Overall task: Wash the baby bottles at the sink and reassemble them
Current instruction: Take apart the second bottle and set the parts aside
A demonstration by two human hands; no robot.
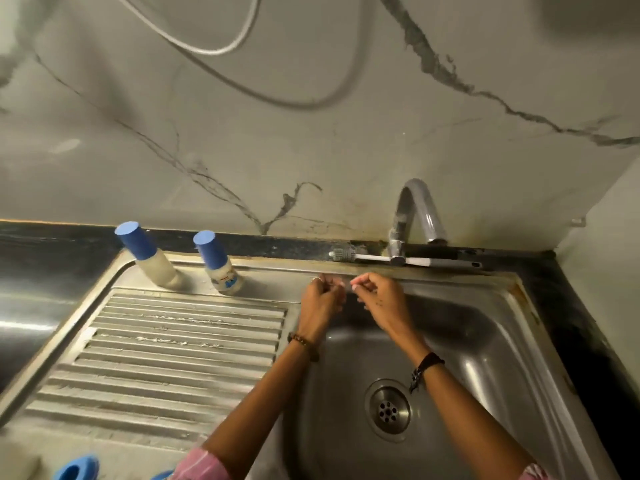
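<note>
Dim yellowish indoor light, soft glare on the ribbed stainless steel drainboard (166,344), dark shadow in the steel sink basin (491,341), wide-angle bending and blur at edges.

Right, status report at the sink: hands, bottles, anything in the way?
Left hand, right hand curled, holding nothing visible. Two capped bottles upright on drainboard. Brush behind tap.

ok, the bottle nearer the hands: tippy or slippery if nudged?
The bottle is tall with a narrow base and a long blue cap, so it probably tips easily. It looks like smooth plastic on a wet-looking steel drainboard, so likely slippery. Probably light; contents unclear.
</note>
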